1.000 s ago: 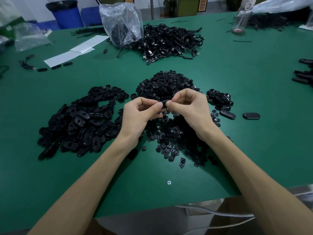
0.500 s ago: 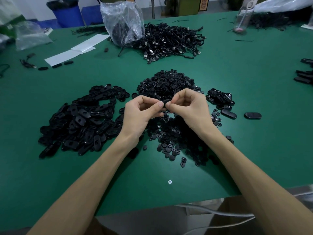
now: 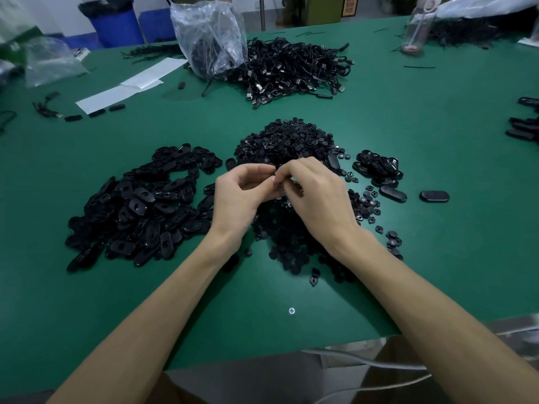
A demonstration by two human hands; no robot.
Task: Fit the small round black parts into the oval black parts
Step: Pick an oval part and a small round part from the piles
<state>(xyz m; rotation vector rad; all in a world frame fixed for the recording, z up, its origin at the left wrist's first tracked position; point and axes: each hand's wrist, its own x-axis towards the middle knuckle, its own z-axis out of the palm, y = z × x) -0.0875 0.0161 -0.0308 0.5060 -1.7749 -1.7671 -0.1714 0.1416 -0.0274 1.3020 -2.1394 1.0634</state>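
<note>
Seen from the head camera, a person works at a green table (image 3: 437, 126), forearms reaching in from the near edge. The left hand (image 3: 242, 196) and the right hand (image 3: 318, 196) meet above the middle of the table, fingers (image 3: 262, 170) curled and tips pressed together, pinching a black part (image 3: 275, 172) between them; it is almost wholly hidden, so whether it is round or oval cannot be told. Directly beyond and beneath the hands lies the heap of small round black parts (image 3: 285, 141), with strays scattered toward the right. To the left spreads the broad pile of oval black parts (image 3: 140, 208). To the right sits a smaller cluster of black pieces (image 3: 377, 167), and near it two single oval pieces (image 3: 434, 196) lie flat, apart from one another. Farther back, a mound of black cables (image 3: 291, 71) rests against a crumpled clear plastic bag (image 3: 210, 36), with white sheets of paper (image 3: 131, 86) to its left. A blue bin (image 3: 116, 21) stands beyond the table's far edge, and a clear bottle (image 3: 420, 27) stands at the far right.
</note>
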